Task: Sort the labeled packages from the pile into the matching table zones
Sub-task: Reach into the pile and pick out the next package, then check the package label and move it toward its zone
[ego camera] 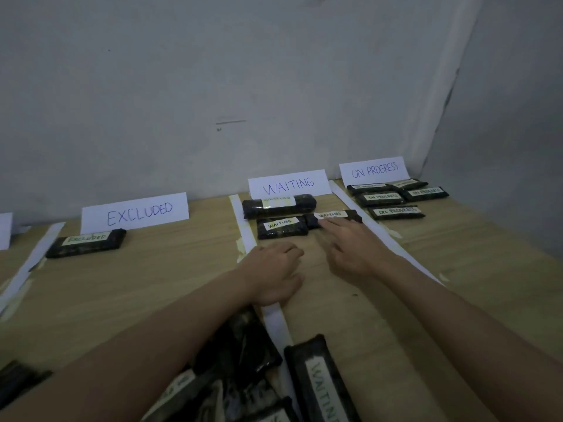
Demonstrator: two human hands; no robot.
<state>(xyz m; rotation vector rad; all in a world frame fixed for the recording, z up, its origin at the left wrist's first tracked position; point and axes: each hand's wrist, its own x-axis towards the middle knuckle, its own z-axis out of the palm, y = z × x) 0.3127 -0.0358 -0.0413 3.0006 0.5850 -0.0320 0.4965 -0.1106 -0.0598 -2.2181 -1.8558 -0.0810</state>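
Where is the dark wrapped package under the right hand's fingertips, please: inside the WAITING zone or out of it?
Inside. The dark wrapped package lies flat between the white tape strips, before the WAITING sign; right hand touches it.

WAITING sign [288, 183] stands between EXCLUDED sign [135, 212] (left) and ON PROGRESS sign [374, 170].

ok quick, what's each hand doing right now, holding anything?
Left hand: loosely curled, resting on the table, holding nothing.
Right hand: open, fingertips touching a WAITING package, not gripping it.
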